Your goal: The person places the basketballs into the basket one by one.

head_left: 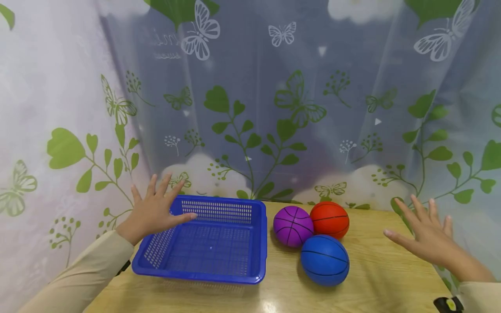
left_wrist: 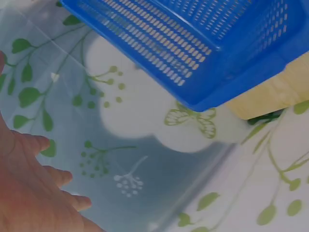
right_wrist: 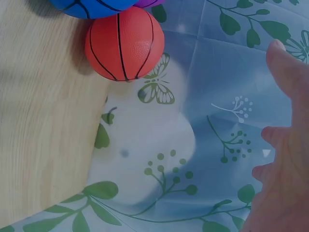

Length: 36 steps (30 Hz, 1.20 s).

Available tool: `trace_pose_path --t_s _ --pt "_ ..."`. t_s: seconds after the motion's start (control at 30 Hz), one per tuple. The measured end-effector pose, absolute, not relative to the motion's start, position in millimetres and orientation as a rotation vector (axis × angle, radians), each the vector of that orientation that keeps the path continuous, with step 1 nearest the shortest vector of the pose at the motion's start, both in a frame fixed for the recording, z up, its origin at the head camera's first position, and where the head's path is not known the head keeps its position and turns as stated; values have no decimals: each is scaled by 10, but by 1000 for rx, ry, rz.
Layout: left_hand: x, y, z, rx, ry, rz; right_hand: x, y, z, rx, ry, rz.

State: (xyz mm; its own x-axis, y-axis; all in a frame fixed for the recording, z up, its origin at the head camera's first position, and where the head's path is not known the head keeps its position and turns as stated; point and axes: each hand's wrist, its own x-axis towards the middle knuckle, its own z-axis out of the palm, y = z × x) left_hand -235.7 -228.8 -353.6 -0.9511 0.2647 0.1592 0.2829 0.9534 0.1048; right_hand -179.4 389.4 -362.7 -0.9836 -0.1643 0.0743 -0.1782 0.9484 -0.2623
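A patterned curtain point(head_left: 242, 56) (green leaves point(head_left: 216, 99), butterflies point(head_left: 300, 102)) hangs behind a wood-grained table point(head_left: 379, 256).

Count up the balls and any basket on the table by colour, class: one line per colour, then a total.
Blue: 2 (blue basket, blue ball)
Red: 1 (red ball)
Purple: 1 (purple ball)
Total: 4

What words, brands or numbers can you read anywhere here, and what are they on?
No text can be read with certainty.
Patterned backdrop: two lines of faint lettering at upper left, seemingly mirrored, too blurred to read.
Purple ball, red ball, blue ball: black lines, no lettering visible.
Blue basket: none visible.
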Motion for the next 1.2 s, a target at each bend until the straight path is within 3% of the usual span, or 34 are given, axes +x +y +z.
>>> trace_pose_path --t_s 0.27,0.73,1.2 --pt "-2462 -2689 -3806 -282 -3105 -264 -1807 3855 -3829 316 -3044 494" --pt "-2458 -3201 -4456 -456 -3132 -851 -1764 3587 -4537 354 -3034 932" --pt "-2350 -3412 -4828 -213 -3071 -1333 -1723 3269 -5003 348 -3053 1260"
